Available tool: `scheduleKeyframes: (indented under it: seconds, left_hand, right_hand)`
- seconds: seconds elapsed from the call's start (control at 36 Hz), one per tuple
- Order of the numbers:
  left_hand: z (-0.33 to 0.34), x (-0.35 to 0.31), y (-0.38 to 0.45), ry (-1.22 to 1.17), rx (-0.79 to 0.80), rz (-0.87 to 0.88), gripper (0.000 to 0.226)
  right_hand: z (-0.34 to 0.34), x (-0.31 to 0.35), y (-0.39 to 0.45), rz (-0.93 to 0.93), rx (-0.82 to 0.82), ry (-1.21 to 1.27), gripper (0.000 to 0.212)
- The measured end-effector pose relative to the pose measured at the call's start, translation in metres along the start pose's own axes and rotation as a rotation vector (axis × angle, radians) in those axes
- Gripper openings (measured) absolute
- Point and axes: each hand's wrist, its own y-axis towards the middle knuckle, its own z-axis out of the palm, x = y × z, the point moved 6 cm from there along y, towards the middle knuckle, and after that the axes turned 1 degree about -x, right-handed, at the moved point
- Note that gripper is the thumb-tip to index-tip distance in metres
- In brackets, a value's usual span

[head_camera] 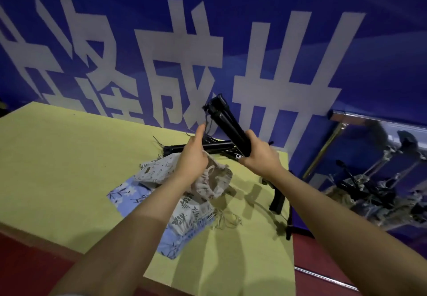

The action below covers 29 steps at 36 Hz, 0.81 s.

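Pouches are lying heaped at the middle of the yellow table [57, 157], and we are noting first the blue floral pouch [124, 191], flat at the left of the heap. Just right of it, our left hand [193, 154] is curling its fingers round the gathered mouth of the beige pouch [157, 168], lifting that edge while the rest is sagging onto the heap. Above the hand a thin cord [206, 120] is dangling from the upper end of the folded tripod [227, 124]. Our right hand [258, 154] is clasping this tripod near its lower end, tilted up and leftward above the table, just beside the pouch mouth. We are judging the bagging not yet begun. The cord is hanging where it could snag on the left fingers. The mouth is looking slack and narrow, so a leg could catch on its rim. A second tripod [208, 146] is lying just behind, where a careless swing could knock it toward the black stand [278, 201] at the right edge.
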Motion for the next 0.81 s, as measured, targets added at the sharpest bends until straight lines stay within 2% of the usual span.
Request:
scheduleKeyframes:
  seconds: [0.11,0.19,0.28,0.36,0.42,0.53,0.58,0.67,0.75,0.81]
  left_hand:
    - [0.016,-0.002,-0.004,0.152,0.118,0.051,0.064]
    - [0.021,-0.003,-0.006,0.150,0.121,0.063,0.063]
    - [0.016,-0.002,-0.004,0.133,0.035,-0.031,0.045]
    - [-0.001,0.008,0.003,0.121,-0.132,-0.227,0.013]
    - [-0.005,0.019,0.007,0.035,-0.163,-0.340,0.021]
    - [0.001,0.041,0.010,-0.444,-0.184,-0.550,0.027]
    - [0.005,0.042,0.008,-0.577,-0.169,-0.598,0.029]
    - [0.004,0.043,0.009,-0.543,-0.159,-0.574,0.030]
    - [0.005,0.044,0.010,-0.482,-0.159,-0.516,0.026]
    - [0.000,0.041,0.008,-0.378,-0.158,-0.445,0.036]
  right_hand:
    - [-0.005,-0.002,-0.013,-0.031,-0.029,0.166,0.061]
    - [-0.011,0.000,-0.016,-0.067,-0.028,0.179,0.062]
    - [-0.014,-0.001,-0.018,-0.068,-0.031,0.190,0.059]
    - [-0.015,-0.008,-0.020,-0.031,-0.015,0.200,0.056]
    - [-0.013,-0.014,-0.022,-0.018,0.038,0.185,0.056]
    - [0.000,-0.023,-0.029,-0.014,0.168,0.105,0.056]
    - [0.008,-0.025,-0.032,-0.012,0.214,0.066,0.059]
    - [0.018,-0.026,-0.038,0.001,0.275,0.038,0.061]
    - [0.027,-0.025,-0.041,-0.008,0.315,0.011,0.050]
    - [0.032,-0.024,-0.042,-0.004,0.333,-0.001,0.046]
